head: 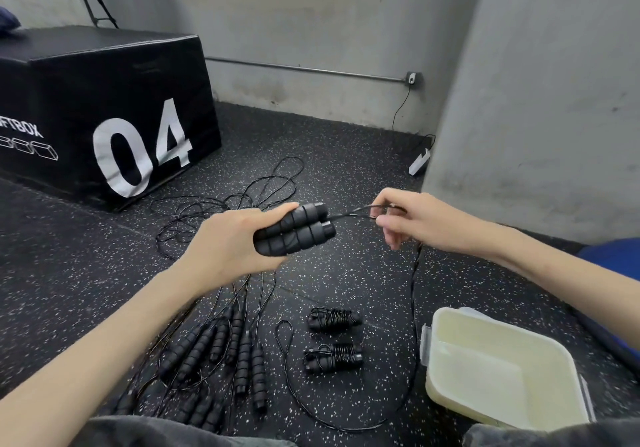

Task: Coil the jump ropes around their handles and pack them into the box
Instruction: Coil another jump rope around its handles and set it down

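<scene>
My left hand (228,245) grips two black ribbed jump-rope handles (301,230) held side by side. Their thin black rope (349,216) runs right to my right hand (408,221), which pinches it close to the handles; the rest hangs down and loops across the floor. Two coiled ropes (334,318) (332,358) lie on the floor below. Several uncoiled handles (221,349) lie in a bunch at lower left, their ropes trailing toward the back. The pale plastic box (450,318) stands open at lower right with nothing inside it.
A black soft plyo box marked 04 (104,100) stands at the back left. Loose rope loops (242,204) spread over the speckled rubber floor. A grey concrete pillar (536,100) rises at right, with a white power strip (420,161) at its base.
</scene>
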